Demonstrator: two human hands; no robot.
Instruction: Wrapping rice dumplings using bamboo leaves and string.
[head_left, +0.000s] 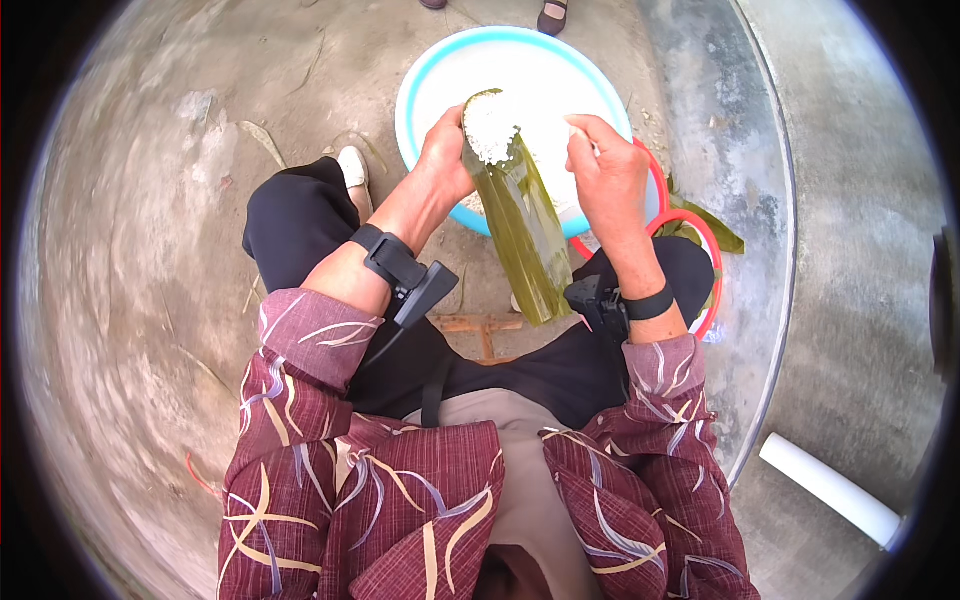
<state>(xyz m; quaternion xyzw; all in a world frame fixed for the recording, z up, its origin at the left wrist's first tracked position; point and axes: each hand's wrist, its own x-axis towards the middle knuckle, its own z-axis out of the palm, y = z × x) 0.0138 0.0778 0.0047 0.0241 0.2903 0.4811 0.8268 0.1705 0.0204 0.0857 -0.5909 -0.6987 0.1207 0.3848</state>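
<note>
Long green leaves, overlapping and folded into a cone at their far end, lie in my left hand. White rice grains fill the cone's mouth. The leaves' broad ends hang down towards my lap. Over the right part of a white basin with a light blue rim, my right hand is raised with its fingers curled; the bright basin behind makes it unclear whether they hold anything. Overexposure hides much of what the basin holds.
Red-rimmed containers stand beside my right knee, with green leaves by them. A wooden frame piece lies between my legs. Another person's shoe shows beyond the basin. A white pipe lies at the lower right.
</note>
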